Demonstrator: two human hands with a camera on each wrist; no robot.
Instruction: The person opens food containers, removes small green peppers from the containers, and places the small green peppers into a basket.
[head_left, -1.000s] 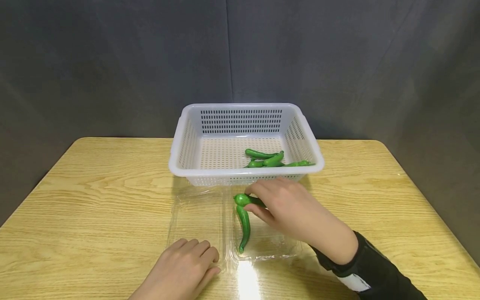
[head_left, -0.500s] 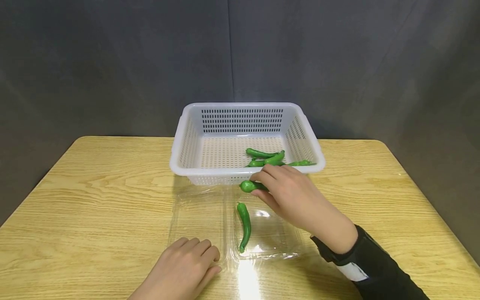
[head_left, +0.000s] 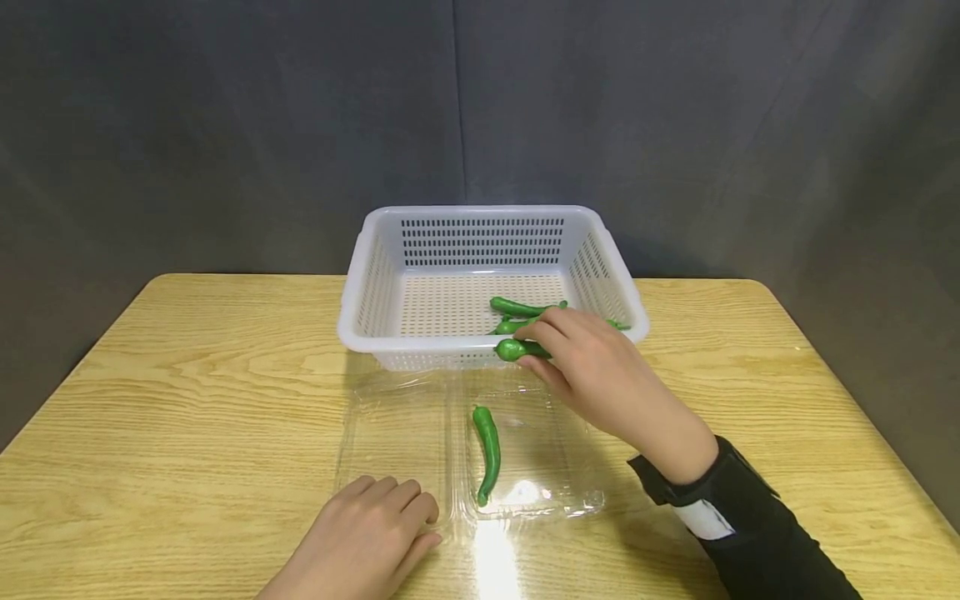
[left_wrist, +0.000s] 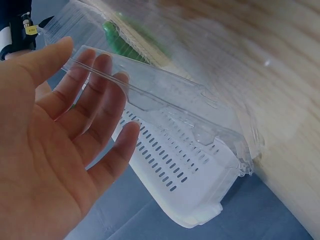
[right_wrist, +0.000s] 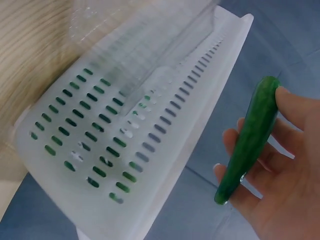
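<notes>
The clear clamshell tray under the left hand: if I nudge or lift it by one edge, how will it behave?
The clear clamshell tray looks thin and glossy, so it is probably light and would slide easily on the table. Its thin walls suggest it would flex if lifted by one edge. The loose pepper inside might roll. The left hand resting on its near edge probably steadies it.

Most of the held green pepper [head_left: 517, 350] behind the right hand [head_left: 600, 379] (stem end unseen).

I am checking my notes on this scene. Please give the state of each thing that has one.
Clamshell: open, flat on table, one pepper inside.
Basket: upright, holds several peppers.
Right hand: grips a pepper at the basket's front rim.
Left hand: open, touching clamshell.
</notes>
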